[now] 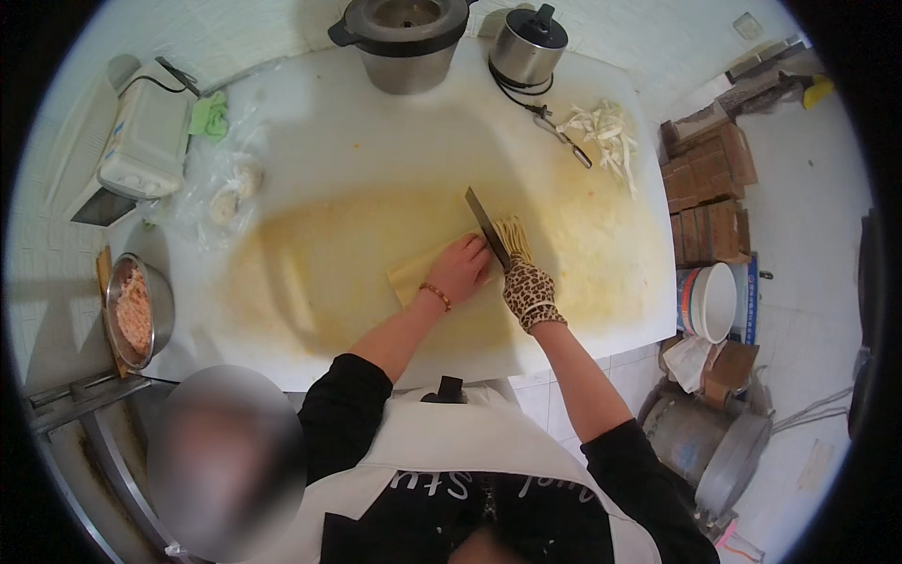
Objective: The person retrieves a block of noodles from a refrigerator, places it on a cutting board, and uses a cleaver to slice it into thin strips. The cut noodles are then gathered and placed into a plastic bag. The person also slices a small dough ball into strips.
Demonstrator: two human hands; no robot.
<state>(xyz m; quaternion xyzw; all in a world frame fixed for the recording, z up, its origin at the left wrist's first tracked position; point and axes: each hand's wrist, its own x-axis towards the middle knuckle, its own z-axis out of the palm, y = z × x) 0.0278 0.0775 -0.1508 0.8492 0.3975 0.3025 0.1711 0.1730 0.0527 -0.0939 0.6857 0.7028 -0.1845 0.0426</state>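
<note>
A folded sheet of yellow dough (409, 271) lies on the white work table (317, 155), stained yellow around it. Bare apart from a beaded bracelet at the wrist, my left hand (461, 271) presses down on the dough with the fingertips close to the blade. In a leopard-print glove, my right hand (530, 287) grips a broad kitchen knife (486, 225), its blade pointing away from me; the handle is hidden in the fist. Just right of the blade lies a bundle of cut noodle strips (514, 236).
At the back stand a lidded pot (405, 60) and a steel appliance (528, 49) with its cord. Pale shreds (606, 137) lie back right. To the left are plastic-wrapped dough balls (225, 204) and a steel bowl (165, 310) of pinkish minced filling. Boxes (708, 169) stand beyond the right edge.
</note>
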